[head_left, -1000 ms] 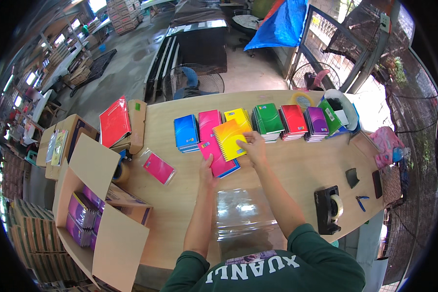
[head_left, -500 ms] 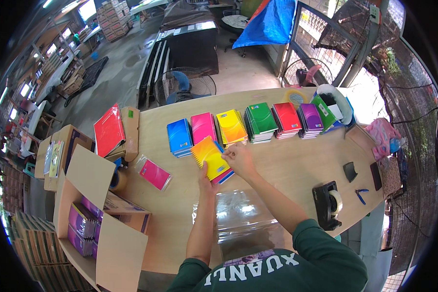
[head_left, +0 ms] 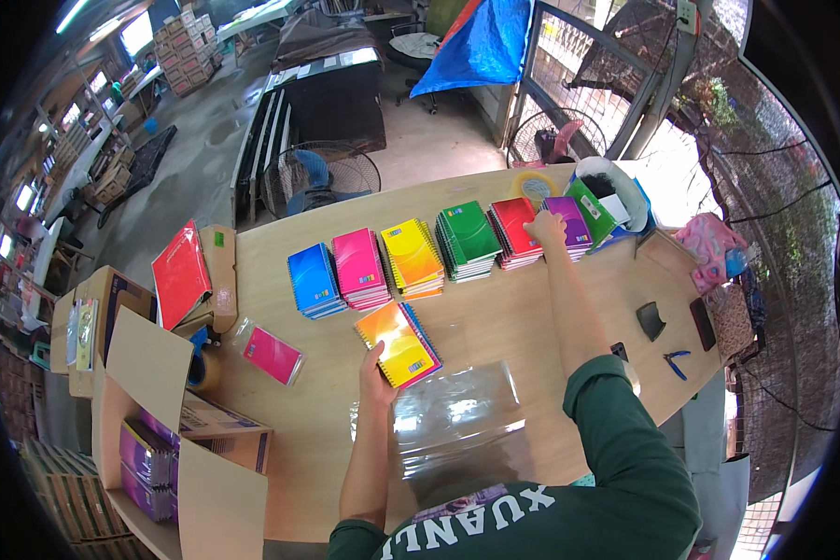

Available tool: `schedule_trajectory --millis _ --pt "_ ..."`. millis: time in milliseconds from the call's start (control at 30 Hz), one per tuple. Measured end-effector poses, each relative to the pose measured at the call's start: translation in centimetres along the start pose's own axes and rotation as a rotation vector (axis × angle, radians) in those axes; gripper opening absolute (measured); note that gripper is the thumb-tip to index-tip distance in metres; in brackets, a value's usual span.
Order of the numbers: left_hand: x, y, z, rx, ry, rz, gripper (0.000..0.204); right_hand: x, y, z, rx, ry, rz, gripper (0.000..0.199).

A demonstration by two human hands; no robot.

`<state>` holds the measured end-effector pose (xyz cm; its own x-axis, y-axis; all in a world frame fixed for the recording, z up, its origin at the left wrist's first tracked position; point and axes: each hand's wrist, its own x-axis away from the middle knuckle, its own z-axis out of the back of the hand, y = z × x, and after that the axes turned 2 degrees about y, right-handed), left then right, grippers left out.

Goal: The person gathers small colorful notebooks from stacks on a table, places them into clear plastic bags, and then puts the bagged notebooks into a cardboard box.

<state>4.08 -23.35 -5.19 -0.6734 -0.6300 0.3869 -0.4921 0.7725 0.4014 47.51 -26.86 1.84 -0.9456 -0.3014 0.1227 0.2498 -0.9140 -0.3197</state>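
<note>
My left hand (head_left: 376, 378) grips a small bundle by its left edge. On top lies a yellow-orange spiral notebook (head_left: 403, 347), with pink and blue edges showing beneath it. Farther right, my right hand (head_left: 548, 230) is closed at the right edge of the top red notebook (head_left: 513, 227), beside the purple notebooks (head_left: 570, 224). Its fingertips are partly hidden. The row of stacks continues leftward with green (head_left: 469, 233), yellow (head_left: 411, 252), pink (head_left: 360, 261) and blue notebooks (head_left: 313, 273).
Clear plastic sleeves (head_left: 462, 411) lie before me. A wrapped pink notebook (head_left: 271, 355) is at left, near an open carton (head_left: 219, 504) holding purple notebook packs (head_left: 147, 462). Blue-handled pliers (head_left: 676, 364), a dark phone (head_left: 703, 324) and a tape roll (head_left: 534, 185) are at right.
My right hand has left the yellow notebook and reached right and away to the red and purple stacks. My left hand has lowered the bundle slightly. The view has shifted.
</note>
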Motion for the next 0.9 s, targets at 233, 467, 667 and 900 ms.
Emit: schedule_trajectory --millis 233,467,667,900 --pt "-3.0 -2.5 -1.1 -0.169 0.013 -0.052 0.041 0.7 2.0 2.2 -0.364 0.167 0.356 0.059" --pt "-1.7 -2.7 -3.4 0.053 -0.088 -0.051 0.047 16.7 0.8 -0.9 -1.182 -0.556 0.342 0.054" --pt "-0.4 -3.9 -1.6 -0.057 0.011 -0.009 0.044 16.3 -2.5 -3.6 -0.551 0.046 0.771 0.046" --pt "-1.3 -3.4 0.7 -0.101 0.054 -0.081 0.047 15.0 -11.8 -6.5 0.060 0.168 0.591 0.037"
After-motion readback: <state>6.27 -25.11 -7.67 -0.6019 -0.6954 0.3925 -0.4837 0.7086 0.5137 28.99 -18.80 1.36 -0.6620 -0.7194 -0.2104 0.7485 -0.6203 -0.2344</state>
